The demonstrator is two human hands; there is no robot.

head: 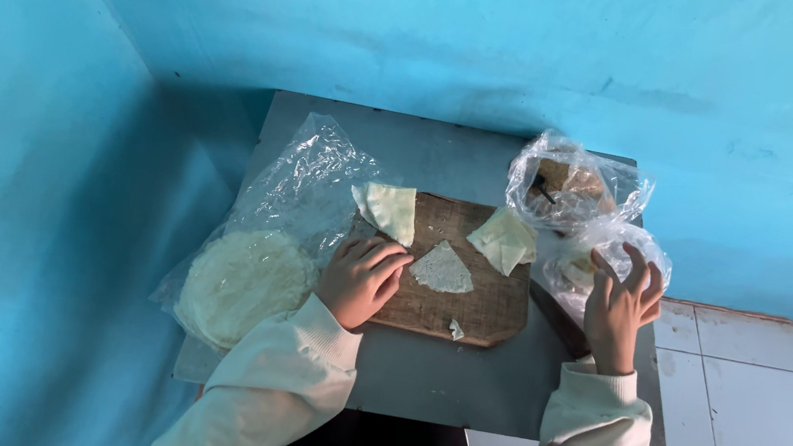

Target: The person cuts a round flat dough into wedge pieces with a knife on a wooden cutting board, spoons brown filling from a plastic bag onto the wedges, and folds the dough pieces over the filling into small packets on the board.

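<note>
So far, three cut wrapper triangles [442, 268] lay on the wooden board [492, 310]. The left hand [359, 280] rested there, fingers loosely curled, holding nothing; the right hand [620, 306], fingers spread, touched a clear bag [616, 245]. A round stack [243, 280] stayed bagged on the desk [438, 374].

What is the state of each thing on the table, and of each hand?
Wooden board: flat on the grey table, bearing three pieces.
Triangular piece: flat on the board.
Two folded pieces: at the board's far corners.
Bag of round flatbreads: open, lying left.
Two clear bags: crumpled, at right.
Left hand: fingers curled, resting on the board's edge.
Right hand: fingers spread, at the nearer clear bag.
</note>
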